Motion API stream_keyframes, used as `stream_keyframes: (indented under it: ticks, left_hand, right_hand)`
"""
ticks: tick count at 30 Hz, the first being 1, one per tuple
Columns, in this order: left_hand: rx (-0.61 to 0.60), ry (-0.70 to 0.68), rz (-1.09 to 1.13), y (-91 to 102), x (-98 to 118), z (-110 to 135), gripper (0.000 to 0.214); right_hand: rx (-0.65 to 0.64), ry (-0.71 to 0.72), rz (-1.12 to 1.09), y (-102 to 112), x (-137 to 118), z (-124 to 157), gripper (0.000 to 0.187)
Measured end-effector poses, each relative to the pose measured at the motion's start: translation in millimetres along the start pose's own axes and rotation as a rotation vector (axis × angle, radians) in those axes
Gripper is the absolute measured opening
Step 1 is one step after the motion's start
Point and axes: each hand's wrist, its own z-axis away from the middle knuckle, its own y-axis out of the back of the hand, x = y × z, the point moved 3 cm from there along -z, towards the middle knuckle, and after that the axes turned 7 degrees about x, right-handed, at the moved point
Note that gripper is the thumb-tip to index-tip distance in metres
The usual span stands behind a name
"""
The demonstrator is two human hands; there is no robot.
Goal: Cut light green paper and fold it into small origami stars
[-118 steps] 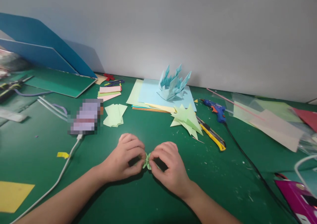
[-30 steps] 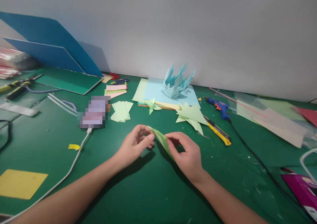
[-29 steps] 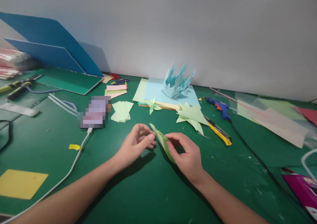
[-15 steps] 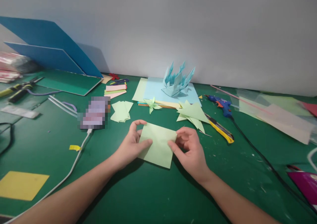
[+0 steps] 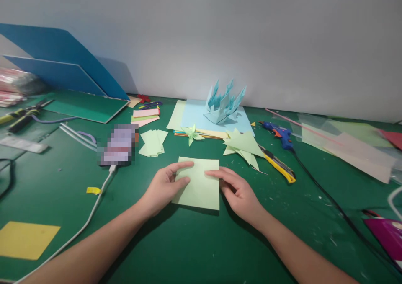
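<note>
A pale green square sheet of paper (image 5: 199, 189) is held a little above the green table, between my two hands. My left hand (image 5: 161, 189) grips its left side, index finger and thumb lying on top and the other fingers hidden behind. At the right edge, my right hand (image 5: 240, 192) pinches the sheet, its index finger over the top face and its thumb partly out of sight beneath. Just beyond lie a small folded green paper flower (image 5: 192, 134), a pile of cut green paper pieces (image 5: 153, 143) and pointed green paper shapes (image 5: 241, 143).
A blue folded-paper piece (image 5: 218, 112) stands on light blue sheets at the back. To the right lie a yellow utility knife (image 5: 279, 166) and a blue glue gun (image 5: 282, 137) with its cord. A blurred-out phone (image 5: 119, 145) on a white cable and pliers (image 5: 27, 116) are left.
The green sheet has turned slightly and now sits squarer to me. My right hand's index finger has moved onto its top face, while the thumb has slipped off to the edge.
</note>
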Motion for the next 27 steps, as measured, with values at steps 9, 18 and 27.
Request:
stream_keyframes:
  ticks: [9, 18, 27]
  left_hand:
    - [-0.037, 0.021, 0.039, -7.0, -2, 3, 0.044]
    - [-0.052, -0.099, -0.174, -7.7, 11, 7, 0.033]
    - [-0.156, -0.314, -0.159, -7.4, 10, 9, 0.043]
  right_hand:
    - [-0.136, 0.049, -0.026, -3, 3, 3, 0.023]
    - [-0.042, -0.096, -0.112, -1, 4, -3, 0.017]
    - [0.029, -0.201, -0.237, -2, 12, -6, 0.021]
